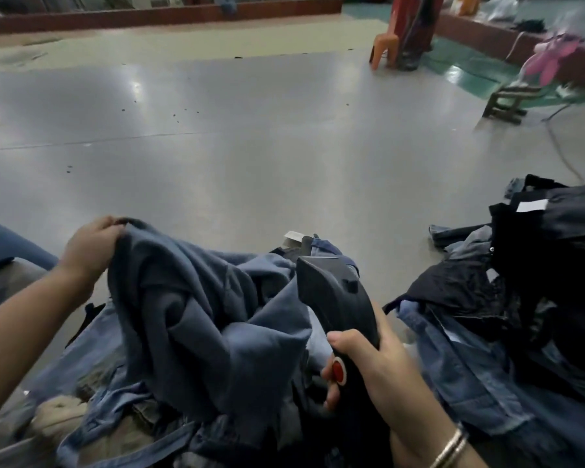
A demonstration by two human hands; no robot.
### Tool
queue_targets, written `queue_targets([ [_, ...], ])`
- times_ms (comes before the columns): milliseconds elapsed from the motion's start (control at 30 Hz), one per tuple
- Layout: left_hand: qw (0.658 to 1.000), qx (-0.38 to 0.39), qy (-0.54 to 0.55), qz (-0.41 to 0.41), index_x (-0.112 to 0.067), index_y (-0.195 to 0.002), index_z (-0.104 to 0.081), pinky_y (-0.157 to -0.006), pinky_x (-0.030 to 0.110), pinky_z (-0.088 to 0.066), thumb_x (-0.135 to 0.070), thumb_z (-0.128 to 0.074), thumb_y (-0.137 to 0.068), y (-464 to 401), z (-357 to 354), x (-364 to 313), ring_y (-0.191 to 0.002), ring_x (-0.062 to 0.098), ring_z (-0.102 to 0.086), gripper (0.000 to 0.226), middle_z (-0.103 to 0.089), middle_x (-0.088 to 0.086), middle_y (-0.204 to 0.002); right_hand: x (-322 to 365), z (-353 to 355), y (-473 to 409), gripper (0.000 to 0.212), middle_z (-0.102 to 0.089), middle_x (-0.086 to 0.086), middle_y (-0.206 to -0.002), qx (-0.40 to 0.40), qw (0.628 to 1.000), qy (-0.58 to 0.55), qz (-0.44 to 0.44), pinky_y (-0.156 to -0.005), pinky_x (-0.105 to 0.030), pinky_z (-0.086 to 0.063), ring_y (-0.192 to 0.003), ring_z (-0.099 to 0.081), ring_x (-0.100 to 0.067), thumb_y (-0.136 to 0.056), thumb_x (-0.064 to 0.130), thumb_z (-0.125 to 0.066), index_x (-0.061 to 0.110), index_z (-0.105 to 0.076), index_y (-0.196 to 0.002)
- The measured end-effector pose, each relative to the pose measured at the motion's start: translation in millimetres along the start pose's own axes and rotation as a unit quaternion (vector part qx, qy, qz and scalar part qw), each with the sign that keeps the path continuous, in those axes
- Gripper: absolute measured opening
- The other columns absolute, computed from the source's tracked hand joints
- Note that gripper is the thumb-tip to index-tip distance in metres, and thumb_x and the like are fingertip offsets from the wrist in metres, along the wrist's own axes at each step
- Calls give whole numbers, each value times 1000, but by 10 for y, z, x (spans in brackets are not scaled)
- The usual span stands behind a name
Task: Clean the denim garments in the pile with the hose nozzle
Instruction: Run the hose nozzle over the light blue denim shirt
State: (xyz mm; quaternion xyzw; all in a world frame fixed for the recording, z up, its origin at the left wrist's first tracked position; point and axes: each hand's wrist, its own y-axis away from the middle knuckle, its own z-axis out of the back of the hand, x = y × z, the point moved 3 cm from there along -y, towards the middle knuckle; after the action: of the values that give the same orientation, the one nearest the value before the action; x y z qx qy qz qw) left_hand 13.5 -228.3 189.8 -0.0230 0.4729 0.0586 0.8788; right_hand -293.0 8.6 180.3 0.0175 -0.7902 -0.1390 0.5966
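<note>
left hand (pixel 90 246) is pinching the upper edge of a grey-blue denim garment (pixel 196 319), lifting it off the pile (pixel 122 413) at the near edge of the floor (pixel 250 146). right hand (pixel 368 363) is gripping the black hose nozzle (pixel 335 298), its head just beside the lifted cloth. darker garments (pixel 520 282) are lying heaped on the right, with open floor stretching beyond.

Two bare hands, left hand (pixel 90 246) and right hand (pixel 368 359); one black hose nozzle (pixel 335 298) with one red button (pixel 338 372); one lifted denim garment (pixel 200 315); two heaps of clothes, pile (pixel 115 417) in front and dark stack (pixel 537 282) at right (garments inside too tangled to count); one orange chair (pixel 384 45); one wooden stool (pixel 507 103); one bracelet (pixel 451 449)
</note>
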Motion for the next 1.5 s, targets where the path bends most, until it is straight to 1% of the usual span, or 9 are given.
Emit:
queue_targets([
  [133, 954, -35, -297, -12, 6, -115, -60, -99, 47, -40, 1, -59, -83, 162, -379, 629, -111, 43, -53, 32, -57, 31, -119, -50, -30, -9, 28, -56, -14, -52, 5, 1000, 10, -5, -42, -31, -47, -38, -50, -25, -65, 26, -63, 44, -60, -87],
  [400, 873, 271, -404, -3, -18, -126, -44, -96, 35, -43, -39, -51, -91, 1401, -2041, 1348, -118, 25, -53, 41, -54, 7, -129, -126, -135, -31, 26, -55, -14, -54, 25, 999, 31, -27, -41, -31, -47, -39, -49, -25, -84, 15, -65, 36, -56, -98],
  [600, 803, 420, -308, -288, -35, -121, -42, -67, 33, -42, -43, -41, -90, 2123, -2409, 1042, -98, 24, -58, 32, -60, 0, -114, -127, -99, -44, 26, -56, -16, -53, -13, 998, 55, -11, -43, -26, -46, -40, -51, -20, -79, 11, -69, 23, -58, -99],
  [767, 943, 97, -283, -143, -21, -122, -58, -95, 32, -41, -16, -49, -87, 1454, -1950, 1168, -116, 22, -49, 37, -54, 1, -124, -152, -142, 14, 26, -54, -17, -52, -2, 998, 40, -42, -40, -32, -47, -39, -48, -26, -85, 5, -58, 26, -56, -99],
  [933, 879, 121, -460, -35, -27, -124, -50, -96, 36, -36, -42, -50, -91, 1023, -1730, 1401, -123, 23, -45, 36, -51, 3, -134, -166, -143, -16, 25, -55, -17, -52, 17, 998, 41, -50, -39, -32, -46, -38, -50, -27, -87, 9, -62, 30, -56, -98],
  [1100, 970, 206, -125, -12, -16, -67, -52, -68, 29, -41, -19, -58, -91, 745, -1469, 782, -70, 16, -54, 24, -56, -1, -67, -77, -61, -63, 34, -55, -17, -53, 7, 999, 23, -32, -46, -37, -49, -39, -52, -29, -50, 38, -70, 41, -63, -82],
  [1300, 913, 249, 307, 100, -18, -73, -69, -69, 22, -52, -30, -66, -74, 572, -686, 219, -75, 15, -62, 13, -65, 4, -77, 69, 86, 23, 45, -56, -20, -52, -20, 999, -29, -1, -39, -36, -48, -34, -49, -29, -40, 27, -78, 35, -66, -82],
  [1367, 985, 139, 87, 57, -12, -81, -63, -79, 34, -49, -28, -60, -89, 353, -426, 442, -88, 25, -59, 18, -63, 11, -85, 119, 75, 75, 35, -56, -20, -52, -22, 999, -38, 10, -37, -35, -47, -33, -48, -29, -46, 29, -74, 36, -67, -80],
  [1500, 951, -32, -308, 22, -11, -93, -61, -85, 41, -45, -23, -57, -91, 445, -242, 1026, -98, 34, -55, 13, -62, 17, -103, 57, 48, 97, 27, -50, -21, -49, -7, 1000, -22, 5, -35, -34, -46, -33, -47, -26, -84, 1, -57, 27, -62, -91],
])
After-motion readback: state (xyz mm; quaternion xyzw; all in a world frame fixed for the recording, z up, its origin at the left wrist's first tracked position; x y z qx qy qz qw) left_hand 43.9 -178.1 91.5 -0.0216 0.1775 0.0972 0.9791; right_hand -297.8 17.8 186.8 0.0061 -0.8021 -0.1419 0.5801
